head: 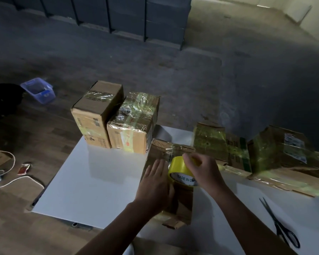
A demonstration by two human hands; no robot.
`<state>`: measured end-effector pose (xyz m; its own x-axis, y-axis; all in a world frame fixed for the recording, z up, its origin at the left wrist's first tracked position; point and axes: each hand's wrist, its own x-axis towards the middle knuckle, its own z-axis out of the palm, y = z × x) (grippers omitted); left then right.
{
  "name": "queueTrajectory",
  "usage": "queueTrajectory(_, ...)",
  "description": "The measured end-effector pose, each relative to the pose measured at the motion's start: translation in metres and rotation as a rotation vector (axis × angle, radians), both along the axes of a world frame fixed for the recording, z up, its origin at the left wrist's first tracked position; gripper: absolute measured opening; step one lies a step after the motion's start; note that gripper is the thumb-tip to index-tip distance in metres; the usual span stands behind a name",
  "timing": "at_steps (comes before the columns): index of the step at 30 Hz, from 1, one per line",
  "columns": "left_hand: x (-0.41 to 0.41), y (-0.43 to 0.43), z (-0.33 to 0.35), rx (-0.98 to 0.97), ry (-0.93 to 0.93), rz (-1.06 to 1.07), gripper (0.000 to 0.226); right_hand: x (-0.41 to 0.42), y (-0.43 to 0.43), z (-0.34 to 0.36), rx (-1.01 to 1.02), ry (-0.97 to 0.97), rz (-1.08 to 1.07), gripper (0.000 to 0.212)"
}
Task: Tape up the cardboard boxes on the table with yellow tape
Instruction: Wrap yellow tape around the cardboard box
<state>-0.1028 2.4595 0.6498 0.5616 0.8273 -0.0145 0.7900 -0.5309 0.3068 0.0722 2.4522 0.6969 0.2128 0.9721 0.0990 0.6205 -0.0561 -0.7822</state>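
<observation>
A long cardboard box (180, 205) lies on the white table (92, 181) in front of me. My left hand (155, 184) presses flat on its top with straight fingers. My right hand (203, 170) grips a roll of yellow tape (179, 168) that stands on the box top, a strip of tape running from it toward the box's far end. Two taped boxes (116, 118) stand at the table's far left. Several more taped boxes (247, 150) lie along the far right.
Black scissors (280, 223) lie on the table at the right. Beyond the table's left edge, the wooden floor holds a white cable (13, 181), a small red packet (24, 168) and a blue plastic bin (39, 90).
</observation>
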Motion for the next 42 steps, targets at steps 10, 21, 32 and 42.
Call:
queueTrajectory(10,0.0,-0.003,-0.007,-0.008,0.052,-0.024,0.081,0.017,-0.011,-0.001,-0.067,0.285,0.079,0.028)
queueTrajectory(21,-0.003,-0.002,-0.007,-0.003,0.051,-0.037,0.073,0.064,-0.02,0.017,-0.135,-0.342,-0.024,0.056)
queueTrajectory(32,0.026,-0.006,-0.002,-0.06,0.305,0.017,0.081,0.074,-0.028,-0.039,-0.29,-0.411,-0.034,0.05)
queueTrajectory(42,0.081,-0.036,0.01,-0.146,0.311,0.045,0.078,0.06,-0.021,-0.053,-0.382,-0.345,-0.049,0.051)
